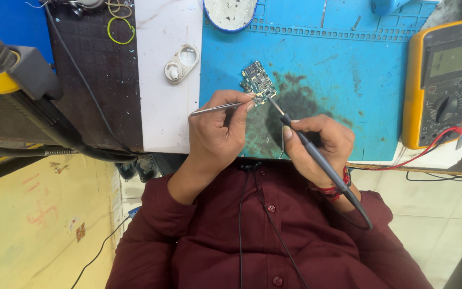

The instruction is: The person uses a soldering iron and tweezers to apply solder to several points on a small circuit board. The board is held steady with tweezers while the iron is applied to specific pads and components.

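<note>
Blue silicone mat [316, 59] on a cluttered desk. Small green circuit board [258, 80] sits mid-mat; left hand [217, 131] pinches thin metal tweezers [215, 108] to pin it steady, right hand [316, 144] fingers pinch a black soldering iron [316, 155] pen-style, tip on the board's near edge.

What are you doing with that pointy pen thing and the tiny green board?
A person in a dark red shirt is working on a small circuit board that lies on a blue mat. The left hand pinches metal tweezers, whose tips reach the board's lower edge. The right hand holds a soldering iron like a pen, its tip touching the same edge. A yellow meter sits to the right, untouched.
</note>
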Tool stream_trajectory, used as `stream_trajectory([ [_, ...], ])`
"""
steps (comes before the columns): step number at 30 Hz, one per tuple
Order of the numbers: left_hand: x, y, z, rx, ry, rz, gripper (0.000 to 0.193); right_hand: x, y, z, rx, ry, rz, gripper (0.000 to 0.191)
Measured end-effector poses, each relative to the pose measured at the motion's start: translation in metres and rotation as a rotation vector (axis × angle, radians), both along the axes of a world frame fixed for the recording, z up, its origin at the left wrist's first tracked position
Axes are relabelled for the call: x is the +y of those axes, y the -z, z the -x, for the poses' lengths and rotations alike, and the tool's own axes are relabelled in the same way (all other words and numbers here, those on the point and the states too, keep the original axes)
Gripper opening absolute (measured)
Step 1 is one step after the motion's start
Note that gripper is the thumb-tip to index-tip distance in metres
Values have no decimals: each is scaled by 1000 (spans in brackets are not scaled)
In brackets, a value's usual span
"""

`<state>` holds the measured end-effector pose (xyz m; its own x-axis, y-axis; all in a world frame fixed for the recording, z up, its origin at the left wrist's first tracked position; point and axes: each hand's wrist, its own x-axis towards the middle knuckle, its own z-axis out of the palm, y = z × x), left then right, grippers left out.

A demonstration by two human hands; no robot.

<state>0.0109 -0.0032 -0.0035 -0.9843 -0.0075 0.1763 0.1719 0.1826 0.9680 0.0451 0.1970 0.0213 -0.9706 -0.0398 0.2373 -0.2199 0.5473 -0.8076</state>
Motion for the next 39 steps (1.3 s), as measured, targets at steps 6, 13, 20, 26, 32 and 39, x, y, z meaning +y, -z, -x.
stream_trajectory([
  [6, 0, 1, 0, 7, -4, 5, 7, -1, -1, 0, -19, 0, 11, 11],
  [13, 0, 2, 1, -6, -5, 13, 8, 4, 8, -3, -19, -7, 47, 12],
  [20, 1, 3, 2, 12, -13, 13, 8, 11, 20, -14, -78, 112, 242, 19],
  [26, 0, 3, 1, 8, -3, 4, 8, 8, 22, -31, -47, 129, 461, 25],
  [32, -1, 2, 2, -6, 14, 4, 9, 9, 30, -32, 0, 155, 518, 25],
  [39, -1, 0, 2, -3, 18, 19, 11, 17, 26, -16, -52, 249, 554, 13],
])
